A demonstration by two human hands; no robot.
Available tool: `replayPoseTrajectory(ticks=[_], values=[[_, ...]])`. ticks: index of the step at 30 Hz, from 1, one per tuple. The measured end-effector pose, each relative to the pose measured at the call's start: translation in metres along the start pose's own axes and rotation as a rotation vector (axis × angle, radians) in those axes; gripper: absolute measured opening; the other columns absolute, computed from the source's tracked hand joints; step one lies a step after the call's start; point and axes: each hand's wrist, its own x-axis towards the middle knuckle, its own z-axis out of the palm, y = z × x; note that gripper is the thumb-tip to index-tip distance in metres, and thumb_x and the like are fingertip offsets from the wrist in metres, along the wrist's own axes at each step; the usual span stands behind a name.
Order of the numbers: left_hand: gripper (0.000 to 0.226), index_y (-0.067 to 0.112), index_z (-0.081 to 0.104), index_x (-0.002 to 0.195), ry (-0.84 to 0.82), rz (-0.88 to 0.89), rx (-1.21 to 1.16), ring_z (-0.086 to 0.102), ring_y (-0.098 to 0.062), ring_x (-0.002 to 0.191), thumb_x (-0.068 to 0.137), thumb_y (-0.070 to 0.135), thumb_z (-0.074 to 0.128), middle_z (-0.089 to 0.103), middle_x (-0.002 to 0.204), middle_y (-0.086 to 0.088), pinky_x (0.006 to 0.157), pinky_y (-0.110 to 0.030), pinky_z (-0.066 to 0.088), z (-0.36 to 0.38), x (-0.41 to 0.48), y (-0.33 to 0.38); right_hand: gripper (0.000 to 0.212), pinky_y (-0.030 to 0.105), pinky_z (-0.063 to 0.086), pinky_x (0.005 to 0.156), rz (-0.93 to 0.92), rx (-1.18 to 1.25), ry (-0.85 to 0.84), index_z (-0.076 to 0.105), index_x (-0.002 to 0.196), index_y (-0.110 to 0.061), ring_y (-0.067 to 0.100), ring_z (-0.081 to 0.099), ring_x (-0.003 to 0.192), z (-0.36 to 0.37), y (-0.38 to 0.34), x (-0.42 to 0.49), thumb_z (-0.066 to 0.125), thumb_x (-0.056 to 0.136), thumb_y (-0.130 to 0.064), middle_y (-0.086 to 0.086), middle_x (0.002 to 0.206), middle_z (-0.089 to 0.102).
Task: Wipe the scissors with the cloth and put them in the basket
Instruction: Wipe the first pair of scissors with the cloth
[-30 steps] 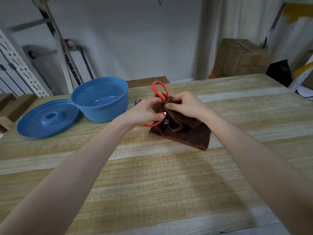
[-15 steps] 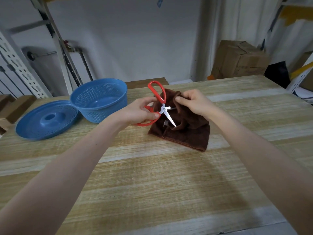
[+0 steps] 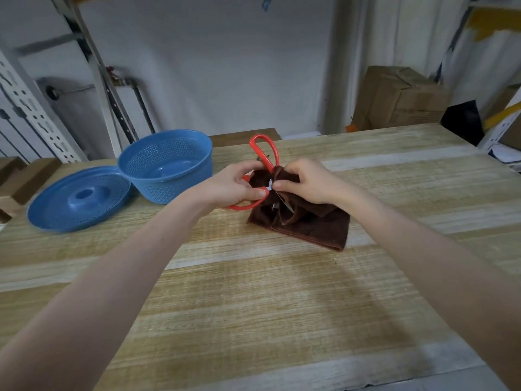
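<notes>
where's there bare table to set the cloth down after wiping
Widest bare patch: the near table, from the cloth toward the camera, between the forearms. Also free: right of the cloth to the table's edge. Crowded: far left, where basket and lid sit side by side, and mid-table around the left hand, right hand and scissors.

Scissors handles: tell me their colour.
Plain red-orange. The scissors show best in the head view, where the left hand grips them.

A single wide-angle view from the person's head looks forward and down, close over the surface (image 3: 253, 306), facing the far wall (image 3: 225, 66)
</notes>
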Motion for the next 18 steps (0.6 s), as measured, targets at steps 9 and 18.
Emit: replayPoseTrajectory(ticks=[9,18], values=[[0.045,0.040,0.050,0.129,0.001,0.004,-0.037,0.047,0.001,0.044,0.092,0.017,0.064,0.056,0.059,0.009,0.050,-0.020,0.034,-0.001,0.012,-0.009,0.040,0.035,0.038,0.088,0.049,0.103,0.104,0.061,0.063,-0.018,0.004,0.058,0.060,-0.003,0.005,0.007,0.054,0.097,-0.040,-0.005,0.059,0.062],[0.043,0.033,0.050,0.127,0.014,0.002,-0.065,0.042,0.001,0.038,0.093,0.008,0.061,0.055,0.076,-0.010,0.040,-0.008,0.033,-0.007,0.005,-0.009,0.041,0.049,0.038,0.105,0.089,0.207,0.108,0.062,0.077,-0.007,0.028,0.060,0.087,-0.012,-0.002,0.001,0.042,0.103,-0.031,0.008,0.082,0.065]])
